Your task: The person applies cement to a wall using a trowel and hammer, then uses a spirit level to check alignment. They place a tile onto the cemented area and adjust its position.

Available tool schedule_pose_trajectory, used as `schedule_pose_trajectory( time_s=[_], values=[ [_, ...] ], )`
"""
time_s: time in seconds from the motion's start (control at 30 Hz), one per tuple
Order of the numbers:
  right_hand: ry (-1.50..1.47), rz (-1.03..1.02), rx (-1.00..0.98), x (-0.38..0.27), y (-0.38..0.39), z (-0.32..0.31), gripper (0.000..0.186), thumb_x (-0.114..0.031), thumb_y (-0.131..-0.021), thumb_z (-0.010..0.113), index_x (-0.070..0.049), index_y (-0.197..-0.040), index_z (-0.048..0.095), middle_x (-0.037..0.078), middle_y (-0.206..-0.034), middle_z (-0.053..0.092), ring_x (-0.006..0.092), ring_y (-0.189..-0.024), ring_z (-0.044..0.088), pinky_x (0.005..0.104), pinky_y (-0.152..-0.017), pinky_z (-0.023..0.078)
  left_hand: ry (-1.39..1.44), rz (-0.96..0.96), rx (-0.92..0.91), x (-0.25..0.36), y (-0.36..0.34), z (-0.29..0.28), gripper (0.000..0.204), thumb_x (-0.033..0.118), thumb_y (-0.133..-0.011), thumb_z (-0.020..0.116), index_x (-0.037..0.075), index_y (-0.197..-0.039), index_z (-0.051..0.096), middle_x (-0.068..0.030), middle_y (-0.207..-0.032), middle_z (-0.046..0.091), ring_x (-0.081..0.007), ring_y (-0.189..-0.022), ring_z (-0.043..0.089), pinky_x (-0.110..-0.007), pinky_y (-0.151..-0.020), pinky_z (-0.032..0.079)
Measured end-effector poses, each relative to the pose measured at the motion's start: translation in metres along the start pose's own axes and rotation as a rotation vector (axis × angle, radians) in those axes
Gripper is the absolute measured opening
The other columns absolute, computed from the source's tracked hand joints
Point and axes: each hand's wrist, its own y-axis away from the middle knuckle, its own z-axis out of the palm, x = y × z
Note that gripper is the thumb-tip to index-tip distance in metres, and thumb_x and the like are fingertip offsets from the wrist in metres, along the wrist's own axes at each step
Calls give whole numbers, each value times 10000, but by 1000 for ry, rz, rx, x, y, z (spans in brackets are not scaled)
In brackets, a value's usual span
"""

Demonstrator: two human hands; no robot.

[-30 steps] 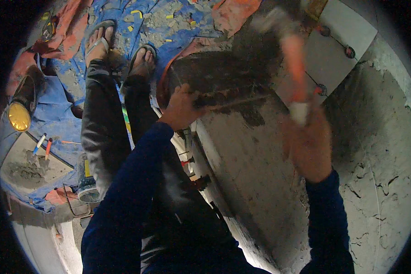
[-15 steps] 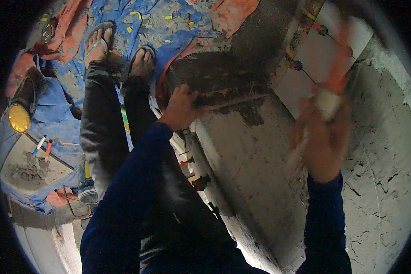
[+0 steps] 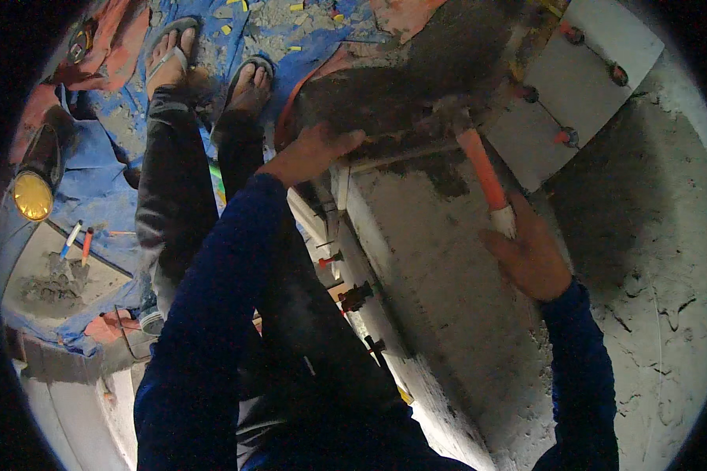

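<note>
Gripping a hammer (image 3: 481,169) in the closed right hand (image 3: 530,247), by the pale end of its orange handle. Pointing its head (image 3: 448,114) away from the right hand and toward the left hand's side, near the far end of a pale strip (image 3: 404,157). Seen fairly sharply now, after blurring over the tiles (image 3: 581,90) beyond the right hand half a second ago; brought nearer to the left hand (image 3: 310,153) since then. Keeping that left hand near the strip's other end, beside a dark surface (image 3: 353,98), but with a digit now stretched toward the hammer, earlier bunched upward. Impossible to tell whether gripping or merely touching anything there. Leaning over a grey slab (image 3: 448,275) between and below both hands, with clamps (image 3: 356,297) along its edge below the left hand. Leaving two small trowels (image 3: 87,237), as before, on a board (image 3: 35,251) far to the left of the left hand.
</note>
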Motion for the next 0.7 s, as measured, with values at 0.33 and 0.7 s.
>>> schedule_pose_trajectory(
  time_s=[0.33,0.7],
  values=[
    [235,-171,127,64,1,-1,490,-239,-1021,622,1,-1427,486,301,-1282,622,444,-1147,634,487,-974,489,-655,230,-85,-2,-18,1,588,482,-943,676,64,-1357,664,-253,-1332,604,-418,-1315,502,-473,-1151,389],
    [282,-356,263,73,-88,-7,481,-229,-1030,562,27,-1415,431,331,-1086,675,503,-995,670,548,-856,533,-482,221,-89,-2,-19,-3,582,333,-822,801,10,-1293,691,-243,-1206,638,-392,-1177,609,-461,-1046,464]
  ],
)
